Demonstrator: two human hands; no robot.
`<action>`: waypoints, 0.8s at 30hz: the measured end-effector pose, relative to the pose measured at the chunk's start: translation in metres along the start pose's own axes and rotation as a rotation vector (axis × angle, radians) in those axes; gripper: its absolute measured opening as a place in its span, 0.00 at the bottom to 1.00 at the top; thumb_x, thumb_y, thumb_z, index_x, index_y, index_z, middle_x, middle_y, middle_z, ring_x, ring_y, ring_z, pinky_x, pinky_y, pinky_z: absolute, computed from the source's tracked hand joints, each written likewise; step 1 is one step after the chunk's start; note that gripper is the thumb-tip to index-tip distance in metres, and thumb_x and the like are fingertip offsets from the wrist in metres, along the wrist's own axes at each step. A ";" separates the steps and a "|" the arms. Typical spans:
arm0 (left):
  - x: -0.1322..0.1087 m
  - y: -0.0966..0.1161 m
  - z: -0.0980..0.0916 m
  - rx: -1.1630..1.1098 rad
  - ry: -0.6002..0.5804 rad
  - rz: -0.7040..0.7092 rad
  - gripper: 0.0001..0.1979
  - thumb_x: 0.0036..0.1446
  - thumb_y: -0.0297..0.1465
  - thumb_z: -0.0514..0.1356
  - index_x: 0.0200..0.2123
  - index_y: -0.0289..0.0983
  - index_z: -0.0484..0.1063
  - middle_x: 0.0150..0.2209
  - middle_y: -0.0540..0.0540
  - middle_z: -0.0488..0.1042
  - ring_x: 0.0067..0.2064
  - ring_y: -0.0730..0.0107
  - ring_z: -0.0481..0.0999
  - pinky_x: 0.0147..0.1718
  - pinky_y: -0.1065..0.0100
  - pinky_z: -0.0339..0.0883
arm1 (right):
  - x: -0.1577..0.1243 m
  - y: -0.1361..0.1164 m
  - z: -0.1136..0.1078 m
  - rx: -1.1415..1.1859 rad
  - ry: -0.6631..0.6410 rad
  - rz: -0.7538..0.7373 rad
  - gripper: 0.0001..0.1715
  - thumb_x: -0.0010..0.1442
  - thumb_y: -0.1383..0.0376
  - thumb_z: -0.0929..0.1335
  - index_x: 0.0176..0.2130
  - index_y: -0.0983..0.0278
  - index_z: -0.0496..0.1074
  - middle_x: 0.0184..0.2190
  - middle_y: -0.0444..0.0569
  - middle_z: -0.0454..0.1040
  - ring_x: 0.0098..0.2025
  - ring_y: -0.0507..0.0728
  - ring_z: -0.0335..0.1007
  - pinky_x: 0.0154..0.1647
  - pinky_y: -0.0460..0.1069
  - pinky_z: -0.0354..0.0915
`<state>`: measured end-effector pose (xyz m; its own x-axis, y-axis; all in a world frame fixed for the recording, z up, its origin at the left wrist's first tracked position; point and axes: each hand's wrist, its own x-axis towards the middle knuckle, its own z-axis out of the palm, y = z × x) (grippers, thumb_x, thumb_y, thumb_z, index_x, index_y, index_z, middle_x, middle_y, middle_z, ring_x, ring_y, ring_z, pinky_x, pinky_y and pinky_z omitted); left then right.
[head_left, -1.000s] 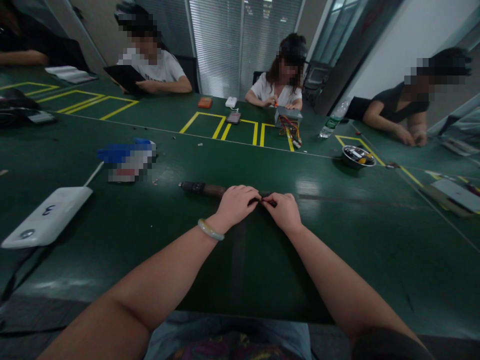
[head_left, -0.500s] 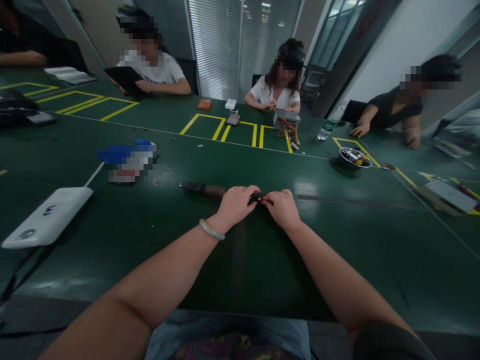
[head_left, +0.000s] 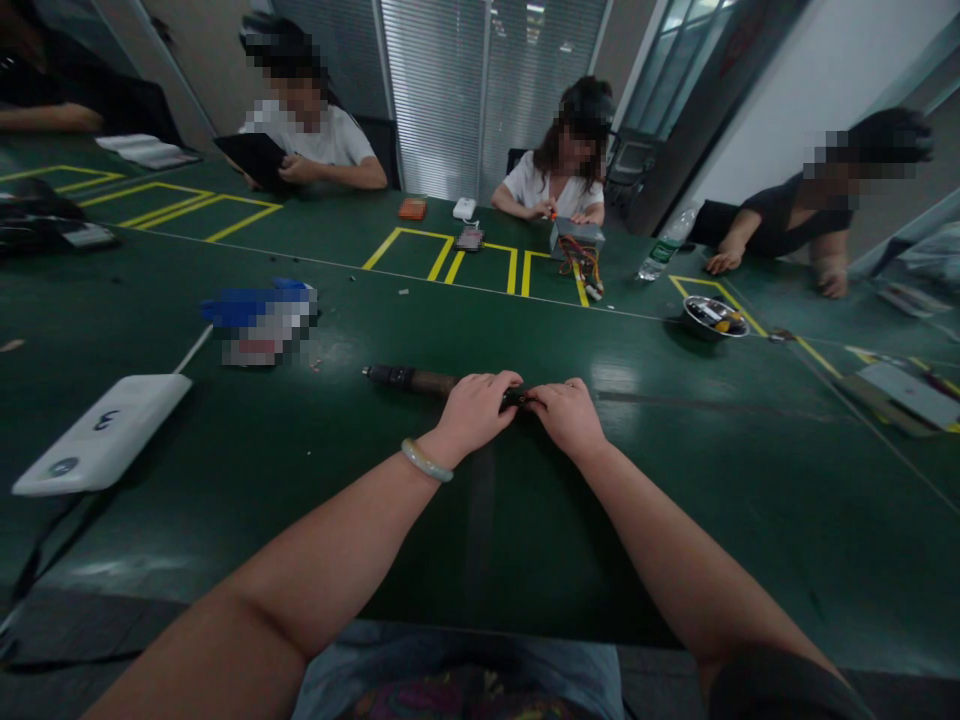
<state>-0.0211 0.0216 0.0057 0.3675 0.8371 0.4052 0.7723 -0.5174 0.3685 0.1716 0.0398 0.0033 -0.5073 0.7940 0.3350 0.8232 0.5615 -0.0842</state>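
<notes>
A long, dark electric screwdriver [head_left: 431, 384] lies across the table in front of me, its narrow tip pointing left. My left hand [head_left: 478, 405], with a bangle at the wrist, is closed around its rear part. At the black right end of the tool, my right hand [head_left: 564, 412] is closed, thumb and fingertips pinching there. A small shiny detail shows between the two hands. The fingers hide most of that end, so I cannot make out its exact shape.
On the green table [head_left: 360, 540], a white power bank-like box [head_left: 105, 432] with a cable lies left, near a blue-and-white item [head_left: 266, 320]. Across sit several people. A metal box with wires [head_left: 576, 242], a water bottle [head_left: 666, 245] and a bowl [head_left: 712, 318] stand farther back.
The whole view has shifted very slightly. Both hands keep their places on the screwdriver, with only a small shift of the fingers at its right end.
</notes>
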 end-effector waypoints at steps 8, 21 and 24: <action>0.001 0.004 -0.009 -0.107 0.176 0.026 0.14 0.60 0.26 0.54 0.49 0.40 0.67 0.46 0.47 0.74 0.50 0.65 0.73 0.62 0.51 0.56 | 0.004 -0.003 -0.007 -0.134 -0.064 -0.029 0.12 0.69 0.64 0.63 0.43 0.60 0.77 0.32 0.47 0.75 0.34 0.55 0.67 0.40 0.53 0.47; -0.004 -0.001 -0.019 -0.203 0.267 0.106 0.12 0.62 0.25 0.53 0.47 0.39 0.70 0.45 0.48 0.75 0.49 0.67 0.73 0.60 0.53 0.60 | 0.001 0.015 -0.013 -0.160 -0.108 0.054 0.11 0.67 0.63 0.64 0.44 0.60 0.76 0.39 0.49 0.77 0.40 0.56 0.69 0.42 0.52 0.50; -0.006 -0.001 -0.022 -0.221 0.244 0.123 0.12 0.62 0.25 0.53 0.47 0.40 0.71 0.45 0.49 0.75 0.49 0.67 0.73 0.59 0.52 0.61 | -0.021 0.055 -0.022 -0.200 -0.086 0.149 0.11 0.67 0.64 0.64 0.44 0.59 0.76 0.40 0.48 0.77 0.41 0.57 0.70 0.43 0.52 0.51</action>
<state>-0.0357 0.0137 0.0216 0.2960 0.7128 0.6359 0.5893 -0.6602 0.4657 0.2335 0.0488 0.0126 -0.3897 0.8860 0.2513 0.9200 0.3868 0.0632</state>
